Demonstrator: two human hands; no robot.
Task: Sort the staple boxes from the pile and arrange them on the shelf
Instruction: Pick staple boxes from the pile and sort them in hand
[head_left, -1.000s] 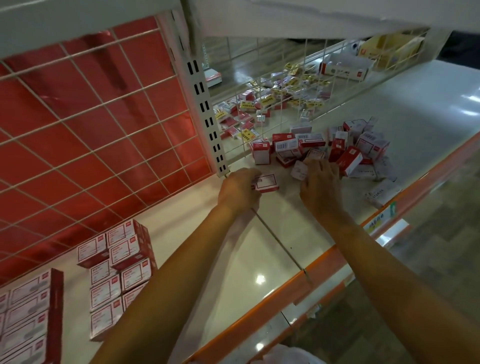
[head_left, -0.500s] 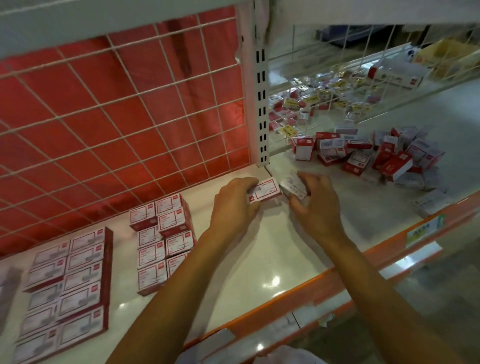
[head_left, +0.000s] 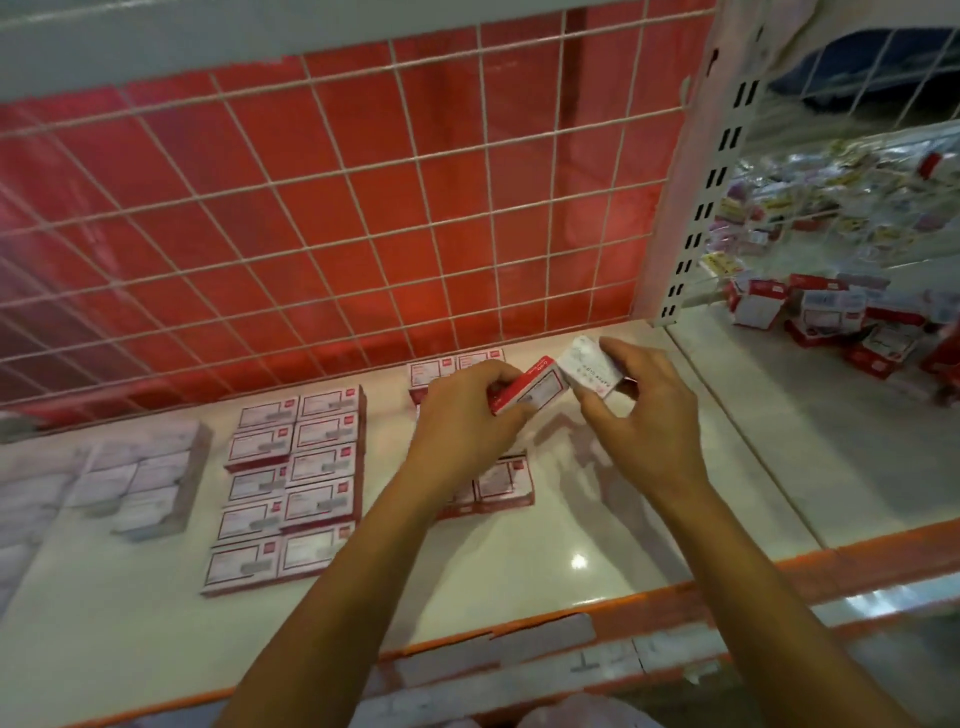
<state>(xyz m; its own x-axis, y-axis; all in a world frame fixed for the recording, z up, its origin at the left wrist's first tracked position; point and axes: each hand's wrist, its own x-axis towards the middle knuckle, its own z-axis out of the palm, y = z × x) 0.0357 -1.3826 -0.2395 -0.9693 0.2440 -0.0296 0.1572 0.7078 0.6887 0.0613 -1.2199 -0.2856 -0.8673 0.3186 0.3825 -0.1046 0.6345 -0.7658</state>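
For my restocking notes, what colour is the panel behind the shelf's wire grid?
The panel is red, seen best in the head view.

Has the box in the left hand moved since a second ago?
Yes. The red-and-white staple box in the left hand was at the foot of the perforated upright; now it is well left of it, over the arranged boxes.

Red-sided box tilted, touching white-faced box, above arranged rows; pile right.

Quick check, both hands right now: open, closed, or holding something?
Left hand: closed on a red-edged staple box.
Right hand: closed on a white-faced staple box.
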